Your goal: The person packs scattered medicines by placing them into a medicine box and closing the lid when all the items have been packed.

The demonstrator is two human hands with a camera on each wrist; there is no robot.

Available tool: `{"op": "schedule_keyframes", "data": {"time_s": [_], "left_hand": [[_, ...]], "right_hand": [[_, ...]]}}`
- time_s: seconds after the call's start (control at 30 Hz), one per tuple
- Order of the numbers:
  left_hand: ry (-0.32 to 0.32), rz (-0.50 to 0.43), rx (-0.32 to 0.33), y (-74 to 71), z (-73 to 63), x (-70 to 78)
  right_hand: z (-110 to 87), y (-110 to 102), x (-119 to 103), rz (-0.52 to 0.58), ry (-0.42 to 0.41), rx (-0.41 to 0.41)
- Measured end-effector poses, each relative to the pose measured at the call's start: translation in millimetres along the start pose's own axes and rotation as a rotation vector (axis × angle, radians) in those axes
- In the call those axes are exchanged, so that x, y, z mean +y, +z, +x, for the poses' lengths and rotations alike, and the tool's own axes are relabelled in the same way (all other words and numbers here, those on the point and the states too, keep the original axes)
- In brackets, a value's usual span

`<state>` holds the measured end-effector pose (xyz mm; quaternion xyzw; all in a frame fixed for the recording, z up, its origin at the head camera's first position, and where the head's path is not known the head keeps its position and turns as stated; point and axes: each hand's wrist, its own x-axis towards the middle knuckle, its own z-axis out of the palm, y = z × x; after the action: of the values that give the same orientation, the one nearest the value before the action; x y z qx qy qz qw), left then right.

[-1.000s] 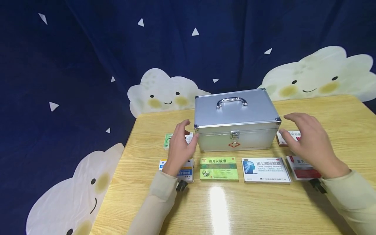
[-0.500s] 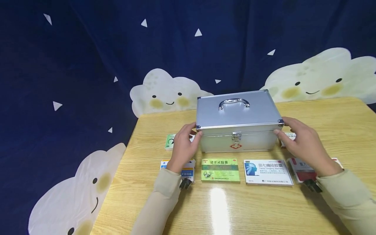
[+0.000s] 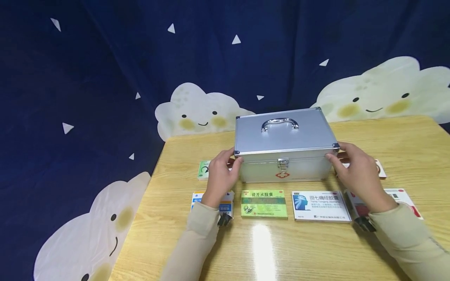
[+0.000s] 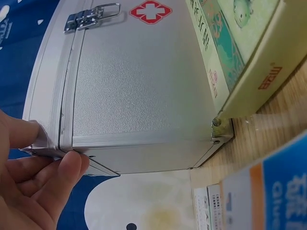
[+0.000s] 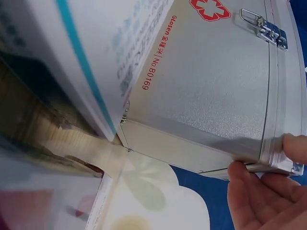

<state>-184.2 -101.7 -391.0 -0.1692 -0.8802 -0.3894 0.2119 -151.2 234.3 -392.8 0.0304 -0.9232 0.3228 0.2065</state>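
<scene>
A silver first-aid box (image 3: 281,136) stands on the table, its lid down, with a chrome handle on top. Below its front latch (image 4: 91,18) is a red cross badge, and a wire loop sticks out from the latch. My left hand (image 3: 222,175) grips the lid's front left corner, thumb on the front and fingers at the side. At the opposite corner, my right hand (image 3: 359,175) holds the lid the same way; its fingers (image 5: 242,184) curl against the box's side. Both wrist views show a thin gap or seam under the lid edge.
A green medicine box (image 3: 263,204) and a white one (image 3: 320,206) lie in front. Left are a blue-and-white box (image 3: 227,207) and a green-and-white one (image 3: 202,170). Red-and-white boxes (image 3: 404,199) lie right, partly hidden. A dark blue curtain (image 3: 211,50) hangs behind.
Both hands have come in from beside the first-aid box and taken hold of its lid corners. The right hand has since shifted slightly left. The lid stays down.
</scene>
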Motion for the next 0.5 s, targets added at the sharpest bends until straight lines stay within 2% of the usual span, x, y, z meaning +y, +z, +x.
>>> {"op": "schedule_keyframes", "data": {"time_s": [0.23, 0.5], "left_hand": [[0.013, -0.01, 0.007, 2.9, -1.6, -3.7], [0.01, -0.034, 0.032, 3.9, -2.0, -0.9]], "right_hand": [[-0.4, 2.5, 1.4, 0.006, -0.015, 0.007], [0.0, -0.7, -1.1, -0.021, -0.001, -0.019]]}}
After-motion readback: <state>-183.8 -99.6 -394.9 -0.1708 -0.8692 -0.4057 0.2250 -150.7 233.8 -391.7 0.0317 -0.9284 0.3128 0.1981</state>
